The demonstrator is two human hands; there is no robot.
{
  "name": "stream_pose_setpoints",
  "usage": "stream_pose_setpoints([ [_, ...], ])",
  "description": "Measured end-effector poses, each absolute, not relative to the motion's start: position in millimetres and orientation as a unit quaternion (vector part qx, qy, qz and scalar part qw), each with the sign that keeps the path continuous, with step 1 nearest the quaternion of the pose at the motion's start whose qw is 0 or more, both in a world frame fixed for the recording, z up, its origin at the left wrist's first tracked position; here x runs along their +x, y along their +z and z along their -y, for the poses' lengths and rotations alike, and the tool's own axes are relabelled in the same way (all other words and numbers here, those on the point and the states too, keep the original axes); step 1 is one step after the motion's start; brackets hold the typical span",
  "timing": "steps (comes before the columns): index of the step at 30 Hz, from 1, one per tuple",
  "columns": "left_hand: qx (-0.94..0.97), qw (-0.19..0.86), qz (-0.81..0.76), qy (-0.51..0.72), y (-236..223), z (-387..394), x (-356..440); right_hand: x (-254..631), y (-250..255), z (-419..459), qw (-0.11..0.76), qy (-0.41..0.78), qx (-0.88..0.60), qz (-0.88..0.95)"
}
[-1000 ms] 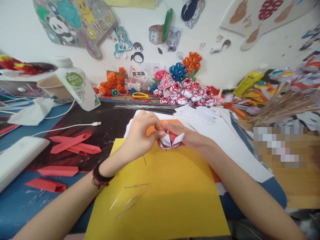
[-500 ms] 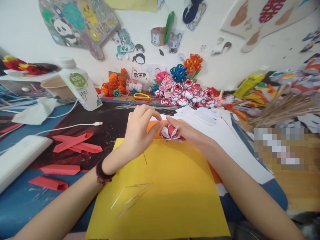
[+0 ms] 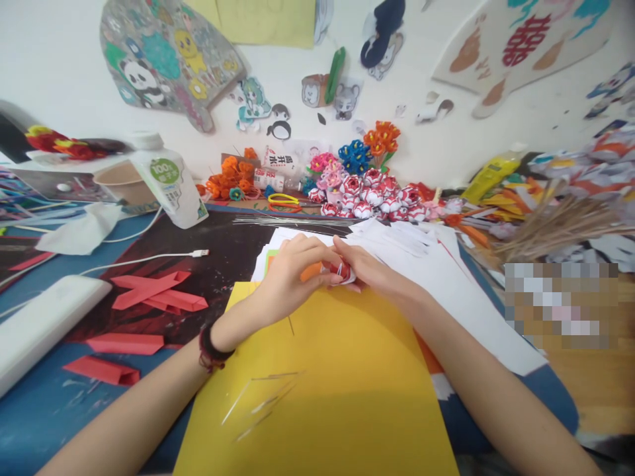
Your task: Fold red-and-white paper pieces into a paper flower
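A small red and white folded-paper flower [image 3: 344, 270] sits between my two hands above the top of a yellow paper sheet [image 3: 337, 396]. My right hand [image 3: 370, 266] is wrapped round its right side, with fingertips showing beneath. From the left, my left hand [image 3: 295, 271] closes thumb and fingers on the petals and covers part of them. Several thin wire pieces [image 3: 270, 400] lie on the yellow sheet, and one more short wire [image 3: 291, 325] is near my left wrist.
Folded red paper strips [image 3: 159, 291] lie at left, beside a white power strip [image 3: 54, 324] and a cable. A tilted white bottle [image 3: 169, 185] stands behind. Finished paper flowers [image 3: 377, 192] are heaped at the back; white paper sheets [image 3: 476, 311] spread right.
My left hand drew back from the flower, showing its open petals, then came in again and closed over them. My right hand kept holding it. The view tilted slightly upward.
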State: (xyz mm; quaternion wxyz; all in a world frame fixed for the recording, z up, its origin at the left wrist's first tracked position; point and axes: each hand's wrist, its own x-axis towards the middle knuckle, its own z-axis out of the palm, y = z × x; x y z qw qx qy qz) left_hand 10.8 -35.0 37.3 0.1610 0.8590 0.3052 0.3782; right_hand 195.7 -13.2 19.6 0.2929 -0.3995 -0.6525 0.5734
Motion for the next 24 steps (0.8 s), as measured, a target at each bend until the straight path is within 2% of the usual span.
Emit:
stream_pose_setpoints([
  [10,0.85,0.218,-0.279,0.391,34.6,31.0,7.3,194.8,21.0,14.1,0.27,0.582,-0.366,0.674],
  [15,0.852,0.212,-0.277,0.39,37.0,34.1,9.3,194.5,24.8,16.6,0.258,0.596,-0.349,0.676],
  [20,0.842,0.141,-0.337,0.398,33.0,36.2,12.1,195.8,21.0,14.3,0.295,0.573,-0.416,0.642],
  [24,0.826,0.046,-0.398,0.398,25.2,33.9,9.8,197.2,15.3,9.8,0.384,0.494,-0.423,0.656],
])
